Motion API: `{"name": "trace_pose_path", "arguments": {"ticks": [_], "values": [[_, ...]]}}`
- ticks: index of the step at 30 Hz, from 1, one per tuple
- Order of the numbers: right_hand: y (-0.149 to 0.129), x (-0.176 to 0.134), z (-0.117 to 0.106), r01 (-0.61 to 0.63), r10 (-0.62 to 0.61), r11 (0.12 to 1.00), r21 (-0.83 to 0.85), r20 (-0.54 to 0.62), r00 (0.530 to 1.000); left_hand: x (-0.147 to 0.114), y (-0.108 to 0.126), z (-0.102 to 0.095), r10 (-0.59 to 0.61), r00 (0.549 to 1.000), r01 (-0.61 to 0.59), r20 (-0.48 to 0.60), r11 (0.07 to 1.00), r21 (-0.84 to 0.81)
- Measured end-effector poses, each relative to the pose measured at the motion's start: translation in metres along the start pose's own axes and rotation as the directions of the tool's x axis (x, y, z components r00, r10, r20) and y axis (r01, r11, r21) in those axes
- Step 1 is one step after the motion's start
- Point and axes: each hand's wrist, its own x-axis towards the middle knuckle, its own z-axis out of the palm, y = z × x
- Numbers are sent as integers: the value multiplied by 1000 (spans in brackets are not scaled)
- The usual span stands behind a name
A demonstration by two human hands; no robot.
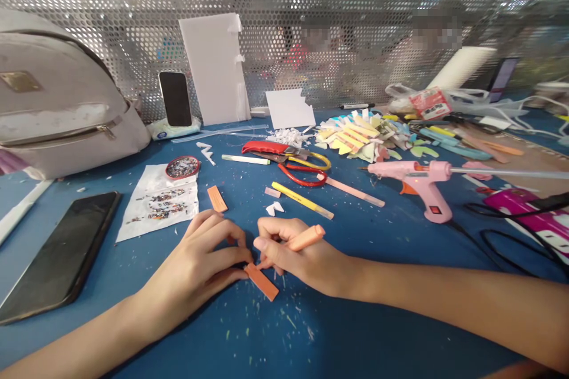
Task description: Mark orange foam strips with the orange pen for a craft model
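Note:
My right hand (302, 251) is closed around an orange marker (307, 238), its tip end down at a small orange strip (263, 283) on the blue table. Fingers of my left hand (207, 251) pinch the strip's upper left end and hold it against the table. A second orange piece (217, 199) lies just beyond my left hand. Past my right hand are small folded white scraps (274, 208), a yellow marker (302, 199) and a pale pink cap (272, 192).
Scissors (306, 169), a red-handled cutter (267, 147) and a pink glue gun (411, 177) lie farther back. Cut paper pieces (364, 133) form a pile. A dark phone (57, 254), a paper with beads (162, 204) and a backpack (66, 100) occupy the left.

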Motion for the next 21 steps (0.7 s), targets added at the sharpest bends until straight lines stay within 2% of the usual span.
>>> {"name": "trace_pose_path", "arguments": {"ticks": [3,7,11,15,19,21], "values": [[0,0,0,-4,4,1000,1,33,999,0,0,0,2,1000,-2,-1,1000,-1],[1,0,0,10,-10,1000,0,-1,1000,-1,0,-1,1,1000,-1,5,1000,-1],[1,0,0,9,-9,1000,-1,29,1000,-2,0,0,-3,1000,3,-5,1000,-3],[1,0,0,26,-26,1000,0,-13,1000,-1,0,0,-2,1000,2,-5,1000,-5],[1,-1,1,24,-24,1000,0,20,1000,0,0,0,2,1000,-2,-9,1000,2],[2,-1,1,34,-34,999,1,-2,999,0,0,0,4,1000,-4,-7,1000,3]]}}
